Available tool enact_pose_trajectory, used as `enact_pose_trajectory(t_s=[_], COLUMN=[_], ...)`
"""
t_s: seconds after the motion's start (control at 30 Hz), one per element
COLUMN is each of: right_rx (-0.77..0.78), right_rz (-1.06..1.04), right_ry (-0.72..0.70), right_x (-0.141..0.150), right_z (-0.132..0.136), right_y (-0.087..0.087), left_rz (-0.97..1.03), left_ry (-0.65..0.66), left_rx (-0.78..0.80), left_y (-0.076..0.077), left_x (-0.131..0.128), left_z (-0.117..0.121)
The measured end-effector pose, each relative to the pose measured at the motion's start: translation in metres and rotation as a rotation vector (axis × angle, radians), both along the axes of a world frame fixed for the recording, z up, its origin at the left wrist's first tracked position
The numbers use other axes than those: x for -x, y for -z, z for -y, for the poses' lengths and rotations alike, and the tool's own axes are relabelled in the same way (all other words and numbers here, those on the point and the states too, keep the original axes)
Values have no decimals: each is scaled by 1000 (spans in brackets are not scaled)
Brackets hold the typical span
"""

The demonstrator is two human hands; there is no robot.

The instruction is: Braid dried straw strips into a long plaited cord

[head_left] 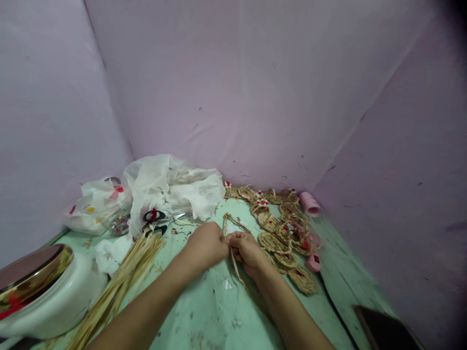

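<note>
A braided straw cord [237, 222] loops up from between my hands, and its loose strands hang below them toward the table. My left hand [209, 242] is closed on the cord, its back turned to me so that the fingertips are hidden. Pressed close beside it, my right hand [245, 248] pinches the same cord with curled fingers. Just right of my hands lie several coiled straw pieces [277, 248], some trimmed with red and white beads [261, 200].
Left of my arms lie a bundle of flat straw strips [126, 277], black-handled scissors [155, 216], plastic bags [171, 187] and a white round container [73, 301]. At right are a pink thread cone [309, 204], a pink corded tool [314, 262] and a dark flat object [383, 328]. Walls [233, 97] enclose the green table [204, 311].
</note>
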State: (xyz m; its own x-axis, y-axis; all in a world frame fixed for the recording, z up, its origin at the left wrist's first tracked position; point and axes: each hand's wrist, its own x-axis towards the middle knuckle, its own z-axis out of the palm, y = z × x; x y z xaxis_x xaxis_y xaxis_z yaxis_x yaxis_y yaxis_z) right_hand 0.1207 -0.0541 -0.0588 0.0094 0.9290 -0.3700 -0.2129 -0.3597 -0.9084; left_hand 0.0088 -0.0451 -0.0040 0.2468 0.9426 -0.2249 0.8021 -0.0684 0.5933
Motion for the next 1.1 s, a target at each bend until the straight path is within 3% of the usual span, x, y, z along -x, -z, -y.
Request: enact_pose_trajectory(t_s=[0.03, 0.1, 0.2, 0.27, 0.4, 0.53, 0.63, 0.77, 0.87, 0.97, 1.1], right_rx=[-8, -16, -29, -45, -122, -318, -277, -160, -201, -276, -249], right_rz=[4, 13, 29, 66, 288, 775, 1036, 1045, 1049, 1061, 905], right_ry=[-18, -44, -81, -119, -185, -154, -115, -144, -133, -91, -156], right_x=[-1, -2, -4, -7, -12, -15, -16, -11, 0, 7, -1], right_z=[0, -1, -3, -4, -5, -3, 2, 11, 18, 22, 18], right_y=[0, -1, -1, 0, 3, 1, -10, -25, -26, -21, -17], left_rz=[39, 203, 488, 539, 469, 473, 438, 445, 499, 550, 561], left_ry=[-53, -146, -143, -138, -161, -174, -168, -230, -273, -226, -121], left_rx=[3, 169, 505, 565, 416, 258, 236, 280, 403, 400, 329], left_y=[1, 5, 17, 23, 32, 41, 45, 37, 26, 23, 26], left_x=[4, 7, 3, 1, -1, -2, -4, -6, -7, -5, 2], left_z=[-6, -16, -20, -20, -22, -25, -25, -19, -15, -14, -19])
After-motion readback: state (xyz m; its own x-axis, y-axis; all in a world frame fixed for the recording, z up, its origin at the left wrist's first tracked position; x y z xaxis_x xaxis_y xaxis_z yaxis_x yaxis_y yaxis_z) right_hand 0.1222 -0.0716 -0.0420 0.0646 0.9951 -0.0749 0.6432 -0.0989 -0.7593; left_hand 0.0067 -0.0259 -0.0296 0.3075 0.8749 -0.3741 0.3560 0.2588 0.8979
